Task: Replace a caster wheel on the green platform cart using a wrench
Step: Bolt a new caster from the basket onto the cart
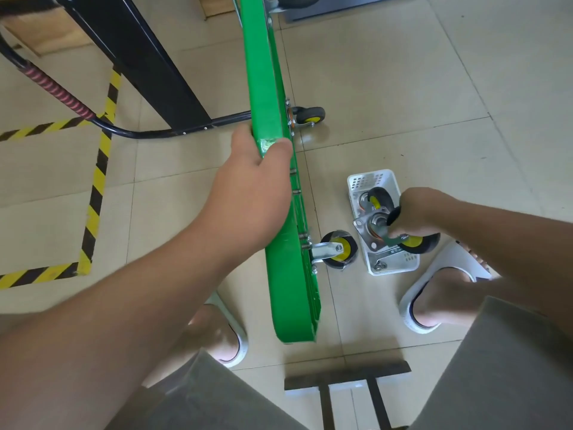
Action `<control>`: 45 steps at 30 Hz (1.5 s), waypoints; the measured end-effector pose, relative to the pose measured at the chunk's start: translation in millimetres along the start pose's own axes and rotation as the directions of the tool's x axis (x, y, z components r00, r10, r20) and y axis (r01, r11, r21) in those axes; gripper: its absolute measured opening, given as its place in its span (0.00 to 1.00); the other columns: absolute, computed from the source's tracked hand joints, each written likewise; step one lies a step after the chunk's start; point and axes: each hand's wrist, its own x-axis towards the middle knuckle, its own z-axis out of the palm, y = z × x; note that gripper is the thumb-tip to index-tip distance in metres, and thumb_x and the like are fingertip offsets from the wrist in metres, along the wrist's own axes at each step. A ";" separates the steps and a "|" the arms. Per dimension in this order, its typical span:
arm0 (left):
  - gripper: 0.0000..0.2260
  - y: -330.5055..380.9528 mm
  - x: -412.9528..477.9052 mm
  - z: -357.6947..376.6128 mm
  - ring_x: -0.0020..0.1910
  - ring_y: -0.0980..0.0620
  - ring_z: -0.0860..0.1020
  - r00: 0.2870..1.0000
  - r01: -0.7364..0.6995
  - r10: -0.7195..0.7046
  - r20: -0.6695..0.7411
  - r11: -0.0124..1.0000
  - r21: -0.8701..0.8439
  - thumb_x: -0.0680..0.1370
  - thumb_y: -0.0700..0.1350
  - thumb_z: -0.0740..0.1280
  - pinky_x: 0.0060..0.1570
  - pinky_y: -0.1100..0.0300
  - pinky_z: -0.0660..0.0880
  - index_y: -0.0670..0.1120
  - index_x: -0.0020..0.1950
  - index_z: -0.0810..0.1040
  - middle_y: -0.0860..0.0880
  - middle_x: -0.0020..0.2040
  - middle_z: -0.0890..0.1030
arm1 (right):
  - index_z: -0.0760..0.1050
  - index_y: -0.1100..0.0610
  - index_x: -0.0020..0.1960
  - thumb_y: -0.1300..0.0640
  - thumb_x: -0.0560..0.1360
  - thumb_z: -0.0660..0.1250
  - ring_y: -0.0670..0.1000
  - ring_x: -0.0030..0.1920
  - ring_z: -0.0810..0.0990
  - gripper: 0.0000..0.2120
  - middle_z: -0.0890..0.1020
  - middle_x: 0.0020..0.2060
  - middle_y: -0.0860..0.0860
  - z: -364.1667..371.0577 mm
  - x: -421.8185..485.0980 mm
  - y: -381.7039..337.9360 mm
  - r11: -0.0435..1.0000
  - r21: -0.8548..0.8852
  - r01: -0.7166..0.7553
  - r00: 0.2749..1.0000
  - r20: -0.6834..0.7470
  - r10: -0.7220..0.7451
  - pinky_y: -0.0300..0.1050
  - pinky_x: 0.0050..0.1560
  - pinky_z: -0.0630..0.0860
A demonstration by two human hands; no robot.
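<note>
Found green platform cart tipped on its edge on tiled floor, gripped at the upper rim by left hand; near mounted caster and far mounted caster on its underside. Noted white basket just beside it, holding one caster wheel. Observed right hand above the basket, curled round loose caster. Cannot confirm wrench: only a dark blurred item under the fingers.

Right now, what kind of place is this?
Likely a workshop or warehouse: hazard tape on the tiled floor, a green platform cart on its edge, caster wheels in a white basket.
</note>
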 end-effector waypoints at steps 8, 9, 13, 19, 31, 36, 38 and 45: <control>0.07 -2.3 0.2 -1.8 0.39 0.53 0.79 0.998 0.068 -0.066 0.023 0.994 -0.086 0.86 0.54 0.55 0.37 0.58 0.77 0.63 0.59 0.72 0.51 0.47 0.81 | 0.76 0.59 0.42 0.50 0.68 0.78 0.53 0.37 0.80 0.16 0.81 0.38 0.56 22.5 21.7 12.7 0.973 0.178 -0.149 0.988 0.075 0.137 0.43 0.34 0.71; 0.07 -2.6 0.6 -1.9 0.36 0.55 0.78 0.997 0.071 -0.069 0.021 0.994 -0.087 0.86 0.54 0.56 0.35 0.60 0.77 0.63 0.60 0.72 0.51 0.46 0.81 | 0.75 0.60 0.43 0.51 0.67 0.78 0.54 0.37 0.80 0.16 0.81 0.38 0.56 24.7 24.3 13.7 0.969 0.189 -0.159 0.986 0.078 0.147 0.43 0.34 0.71; 0.07 -3.6 2.0 -1.6 0.29 0.59 0.75 0.996 0.086 -0.086 0.002 0.993 -0.085 0.85 0.55 0.57 0.36 0.58 0.77 0.63 0.58 0.73 0.56 0.36 0.78 | 0.77 0.62 0.43 0.53 0.68 0.77 0.58 0.37 0.84 0.14 0.83 0.37 0.58 30.5 32.6 17.3 0.951 0.228 -0.208 0.977 0.091 0.192 0.47 0.43 0.81; 0.07 -2.5 2.9 -1.7 0.28 0.59 0.74 0.996 0.093 -0.093 0.011 0.990 -0.101 0.85 0.54 0.57 0.26 0.64 0.76 0.64 0.59 0.72 0.58 0.33 0.76 | 0.75 0.61 0.42 0.54 0.67 0.78 0.55 0.34 0.80 0.15 0.81 0.35 0.57 36.6 43.5 16.4 0.940 0.246 -0.237 0.971 0.076 0.225 0.41 0.31 0.69; 0.07 -0.7 3.3 -1.2 0.25 0.60 0.71 0.994 0.108 -0.109 -0.012 0.992 -0.069 0.85 0.55 0.57 0.34 0.56 0.73 0.63 0.58 0.74 0.60 0.29 0.75 | 0.74 0.63 0.47 0.58 0.70 0.77 0.59 0.36 0.80 0.14 0.79 0.39 0.61 45.7 64.0 19.6 0.789 0.514 -0.336 0.942 0.184 0.281 0.48 0.38 0.79; 0.06 0.3 3.2 -1.4 0.26 0.60 0.72 0.992 0.122 -0.123 -0.004 0.989 -0.080 0.84 0.55 0.56 0.29 0.60 0.74 0.65 0.53 0.72 0.60 0.31 0.76 | 0.77 0.65 0.48 0.57 0.65 0.77 0.59 0.29 0.80 0.17 0.81 0.32 0.61 47.4 63.8 23.2 0.813 0.471 -0.343 0.939 0.134 0.318 0.47 0.34 0.76; 0.06 0.6 2.9 -1.6 0.25 0.61 0.72 0.992 0.125 -0.126 -0.006 0.988 -0.092 0.84 0.55 0.57 0.28 0.61 0.74 0.64 0.54 0.73 0.60 0.31 0.76 | 0.77 0.64 0.48 0.54 0.66 0.78 0.57 0.25 0.80 0.17 0.81 0.30 0.60 51.0 62.7 20.1 0.828 0.449 -0.334 0.940 0.094 0.328 0.43 0.31 0.76; 0.07 -3.0 3.3 -1.4 0.24 0.63 0.71 0.994 0.111 -0.112 -0.016 0.991 -0.069 0.84 0.56 0.56 0.23 0.67 0.69 0.63 0.54 0.73 0.61 0.29 0.76 | 0.75 0.64 0.55 0.51 0.67 0.80 0.60 0.36 0.83 0.25 0.82 0.41 0.60 61.9 74.1 21.3 0.669 0.642 -0.374 0.912 0.123 0.391 0.45 0.34 0.74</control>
